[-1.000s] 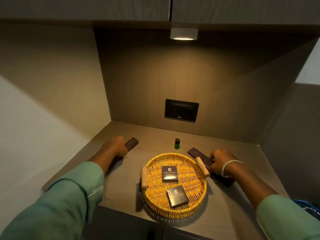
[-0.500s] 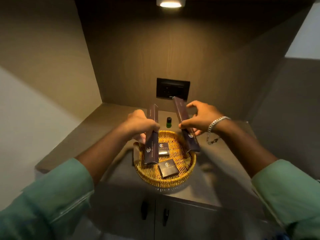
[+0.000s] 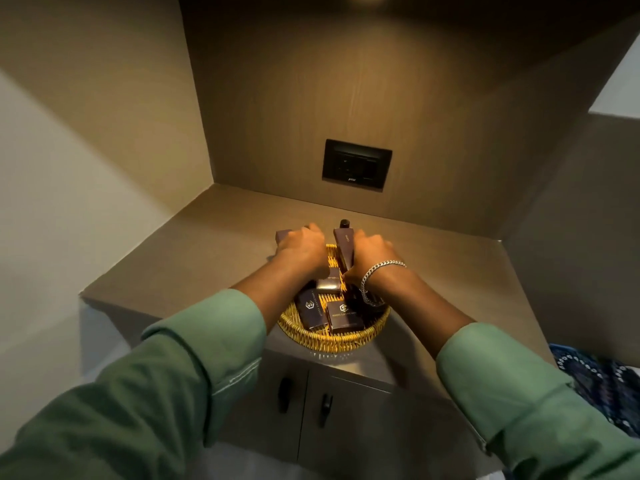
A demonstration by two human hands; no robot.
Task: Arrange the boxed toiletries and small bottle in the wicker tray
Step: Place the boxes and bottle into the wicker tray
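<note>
My green sleeves [image 3: 194, 368] fill the near part of the view, both forearms reaching forward over the cupboard doors [image 3: 301, 407] below the counter edge. Past the doors, the round wicker tray [image 3: 322, 339] sits on the brown countertop [image 3: 180, 265] with its near rim just at the front edge. Two dark boxes lie flat in the near half of the tray: the left flat box [image 3: 310, 309] angled, the right flat box [image 3: 343, 316] beside it, each with a pale emblem on top. A third small box [image 3: 329, 284] lies just behind them, between my wrists.

My right hand [image 3: 369, 252] is closed around a long dark box [image 3: 344, 249], which stands tilted with its lower end down in the tray and its upper end rising past my knuckles. A silver bracelet [image 3: 375, 271] hangs at that wrist. My left hand [image 3: 301, 251] is closed over the second long box [image 3: 283, 236]; only its far end shows beyond my fingers, over the left far rim of the tray, and I cannot tell whether its other end touches the wicker.

Just behind the upright long box, the black cap of the small bottle [image 3: 344, 223] peeks out; it stands on the countertop beyond the tray's far rim, outside the tray. Farther back, a black socket plate [image 3: 356, 164] is set in the wood-grain back wall [image 3: 346, 81].
</note>
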